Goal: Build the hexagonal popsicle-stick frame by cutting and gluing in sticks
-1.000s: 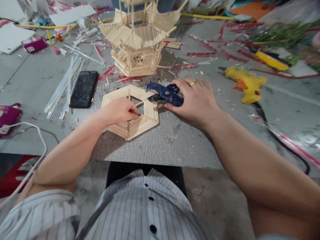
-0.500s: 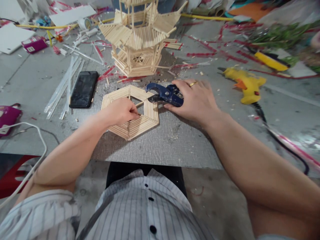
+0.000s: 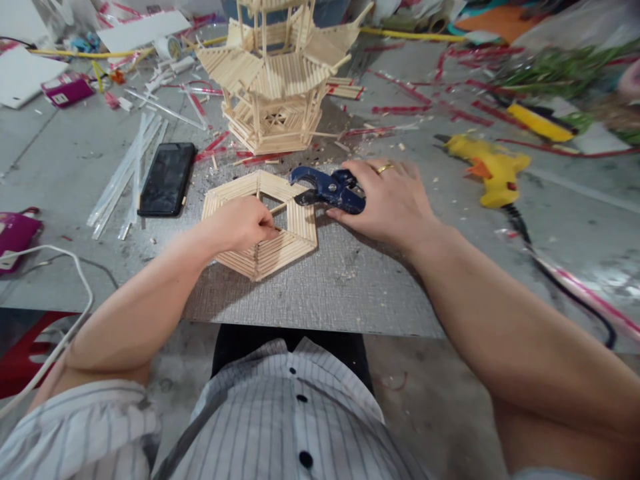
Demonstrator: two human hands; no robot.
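My left hand (image 3: 243, 223) lies over a flat hexagonal frame (image 3: 295, 250) of thin wooden sticks. Its fingers are closed in a pinch at the frame's central opening; what they hold, if anything, is hidden. A thin stick (image 3: 279, 208) crosses the opening beside the fingertips. My right hand (image 3: 393, 200), a ring on one finger, is closed around the handles of a blue pipe cutter (image 3: 333, 189). The cutter's hooked jaw and dark blade are apart and reach over the frame's upper right edge.
Behind the frame stands a tiered wooden-stick pavilion (image 3: 277, 80). A black phone (image 3: 167, 180) and clear glue sticks (image 3: 133, 173) lie to the left. On the right are a yellow glue gun (image 3: 493, 170) and its black cord. Red plastic strips (image 3: 403, 109) litter the grey table (image 3: 320, 293).
Almost nothing differs. The whole view has shifted very slightly; both hands, the cutter and the frame keep their places.
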